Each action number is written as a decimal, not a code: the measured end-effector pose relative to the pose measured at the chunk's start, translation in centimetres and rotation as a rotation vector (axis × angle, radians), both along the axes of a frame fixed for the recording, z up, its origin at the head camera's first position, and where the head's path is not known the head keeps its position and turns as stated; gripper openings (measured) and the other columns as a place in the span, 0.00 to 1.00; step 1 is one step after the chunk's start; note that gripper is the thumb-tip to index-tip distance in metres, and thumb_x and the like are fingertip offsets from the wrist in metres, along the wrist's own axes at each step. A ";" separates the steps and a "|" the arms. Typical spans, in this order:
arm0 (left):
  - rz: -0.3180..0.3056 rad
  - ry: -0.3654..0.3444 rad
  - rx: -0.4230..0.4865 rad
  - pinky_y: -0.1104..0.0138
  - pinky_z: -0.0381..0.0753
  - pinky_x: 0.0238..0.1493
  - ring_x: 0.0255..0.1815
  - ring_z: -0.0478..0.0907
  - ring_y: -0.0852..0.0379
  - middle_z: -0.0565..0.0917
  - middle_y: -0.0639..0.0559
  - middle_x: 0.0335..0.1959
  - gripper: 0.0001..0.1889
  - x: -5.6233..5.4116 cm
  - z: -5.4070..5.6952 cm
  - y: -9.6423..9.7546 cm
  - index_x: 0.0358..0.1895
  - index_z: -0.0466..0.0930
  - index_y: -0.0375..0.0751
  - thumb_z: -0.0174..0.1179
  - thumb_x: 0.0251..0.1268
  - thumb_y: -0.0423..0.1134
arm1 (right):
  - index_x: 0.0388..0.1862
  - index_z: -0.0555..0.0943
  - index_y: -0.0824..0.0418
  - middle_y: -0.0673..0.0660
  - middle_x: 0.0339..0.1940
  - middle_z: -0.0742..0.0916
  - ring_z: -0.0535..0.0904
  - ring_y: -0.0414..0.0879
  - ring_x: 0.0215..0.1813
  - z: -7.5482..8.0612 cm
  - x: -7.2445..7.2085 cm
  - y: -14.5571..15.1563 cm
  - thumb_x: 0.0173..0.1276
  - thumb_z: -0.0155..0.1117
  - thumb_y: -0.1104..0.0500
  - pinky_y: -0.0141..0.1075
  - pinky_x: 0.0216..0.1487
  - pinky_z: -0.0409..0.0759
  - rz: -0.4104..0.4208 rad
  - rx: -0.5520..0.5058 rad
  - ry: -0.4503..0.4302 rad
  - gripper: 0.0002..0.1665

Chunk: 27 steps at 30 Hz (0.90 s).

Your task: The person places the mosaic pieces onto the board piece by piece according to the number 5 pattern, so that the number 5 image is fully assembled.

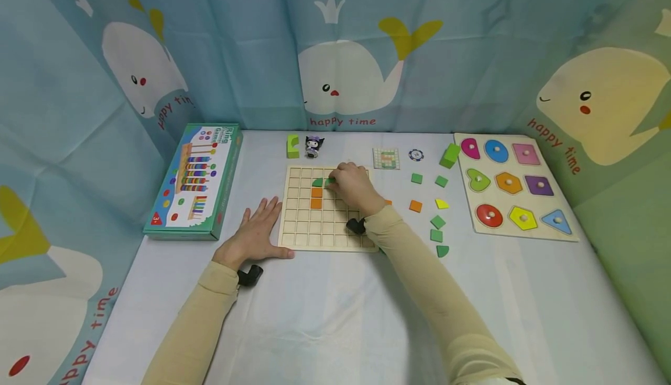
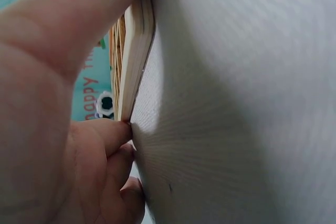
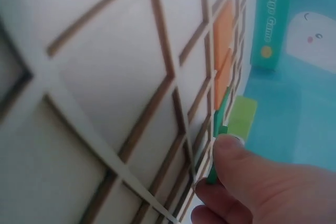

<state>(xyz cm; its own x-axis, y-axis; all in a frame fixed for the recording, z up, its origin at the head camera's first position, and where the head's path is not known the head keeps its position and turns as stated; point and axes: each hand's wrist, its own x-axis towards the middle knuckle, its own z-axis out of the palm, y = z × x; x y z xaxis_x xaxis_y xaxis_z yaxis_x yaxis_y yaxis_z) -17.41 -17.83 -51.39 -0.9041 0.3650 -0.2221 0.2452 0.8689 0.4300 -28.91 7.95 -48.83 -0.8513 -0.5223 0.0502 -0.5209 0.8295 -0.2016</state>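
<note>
"Two orange squares [image 1: 317,193] in adjacent cells of the gridded board [image 1: 314,239]; one quarter-round green piece [image 1: 317,183] in the cell just beyond them."

"Right hand [image 1: 356,186]?"

"Over the board's far half; thumb and finger pinching a second green piece [image 3: 212,176], just right of the quarter-round one; cannot tell if it sits down in its cell, fingers cover it."

"Left hand [image 1: 255,233]?"

"Resting on the table [image 1: 314,315]; fingers straight, spread, free of any grip; thumb by the board's near left corner, fingertips by its left edge."

"Other containers?"

"Puzzle board [image 1: 500,200] on the right; nine recesses, a knobbed shape in each, heart, hexagon and triangle included; game box [image 1: 196,181] on the left, lid on, contents hidden."

"Loose stuff?"

"Loose green pieces [image 1: 437,221], orange pieces [image 1: 416,206] and a yellow piece [image 1: 442,204] between the two boards; printed card [image 1: 386,158] and round chip [image 1: 416,155] farther back; lime block [image 1: 292,146] beside a figurine [image 1: 314,147], past the grid's far edge; another green block [image 1: 449,155] near the puzzle's far left corner."
</note>
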 end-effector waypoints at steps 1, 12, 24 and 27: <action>0.000 0.000 -0.002 0.41 0.31 0.71 0.78 0.32 0.44 0.40 0.42 0.79 0.68 0.0 0.0 0.0 0.78 0.43 0.35 0.69 0.41 0.71 | 0.50 0.86 0.60 0.56 0.44 0.84 0.77 0.53 0.46 -0.1 0.0 -0.1 0.70 0.65 0.51 0.50 0.48 0.76 -0.003 0.003 -0.004 0.17; 0.004 0.008 0.015 0.41 0.32 0.71 0.78 0.33 0.43 0.42 0.42 0.79 0.67 0.1 0.1 0.0 0.78 0.44 0.35 0.70 0.40 0.70 | 0.48 0.86 0.60 0.56 0.42 0.83 0.76 0.52 0.44 -0.6 -0.2 -0.5 0.69 0.66 0.52 0.49 0.46 0.76 -0.016 -0.017 0.005 0.15; 0.005 0.003 0.019 0.41 0.31 0.71 0.78 0.33 0.43 0.42 0.42 0.79 0.68 0.1 0.0 0.0 0.78 0.44 0.35 0.70 0.40 0.70 | 0.50 0.86 0.59 0.56 0.44 0.82 0.76 0.53 0.46 -0.9 -0.1 -0.9 0.69 0.66 0.55 0.50 0.47 0.75 -0.040 0.003 0.021 0.15; 0.004 -0.003 0.022 0.41 0.30 0.71 0.78 0.32 0.43 0.41 0.42 0.79 0.68 0.1 0.0 0.0 0.78 0.43 0.34 0.70 0.41 0.70 | 0.54 0.84 0.59 0.57 0.46 0.82 0.76 0.53 0.48 -0.9 0.0 -0.8 0.69 0.66 0.53 0.50 0.47 0.76 -0.038 0.004 0.018 0.18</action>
<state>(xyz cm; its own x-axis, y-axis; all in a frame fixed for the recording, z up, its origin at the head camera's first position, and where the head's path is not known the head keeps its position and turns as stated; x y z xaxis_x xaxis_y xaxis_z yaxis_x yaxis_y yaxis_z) -17.34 -17.82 -51.39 -0.9050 0.3662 -0.2165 0.2406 0.8602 0.4496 -28.90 7.16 -49.78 -0.8696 -0.4896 0.0640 -0.4923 0.8497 -0.1887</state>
